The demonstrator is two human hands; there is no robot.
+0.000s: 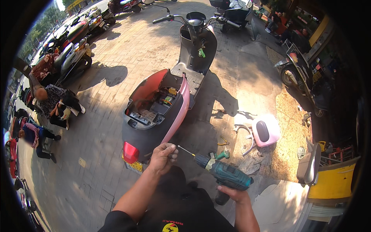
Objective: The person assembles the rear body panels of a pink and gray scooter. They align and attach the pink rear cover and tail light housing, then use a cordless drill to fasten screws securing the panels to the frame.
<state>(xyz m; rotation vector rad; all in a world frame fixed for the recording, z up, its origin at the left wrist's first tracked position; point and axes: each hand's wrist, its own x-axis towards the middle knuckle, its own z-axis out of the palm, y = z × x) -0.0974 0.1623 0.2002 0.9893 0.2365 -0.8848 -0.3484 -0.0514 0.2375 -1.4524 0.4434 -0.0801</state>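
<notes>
My right hand (235, 193) grips a teal and black cordless drill (228, 173) by its handle. The drill's long thin bit (186, 150) points left, toward my left hand (164, 155). That hand is closed in a pinch beside the bit's tip; whatever is between its fingers is too small to make out. Just beyond both hands stands an electric scooter (150, 133), its seat off and its red-lined body open. Wiring and a yellow part (172, 91) show inside. A red tail light (130, 152) sits at its rear, left of my left hand.
On the ground to the right lie a pink scooter panel (273, 136), a curved grab rail (249, 141), pliers (223, 141) and a green tool (223, 154). A yellow cart (332, 183) stands at the right. Two people (58, 101) sit at the left near parked scooters (73, 58).
</notes>
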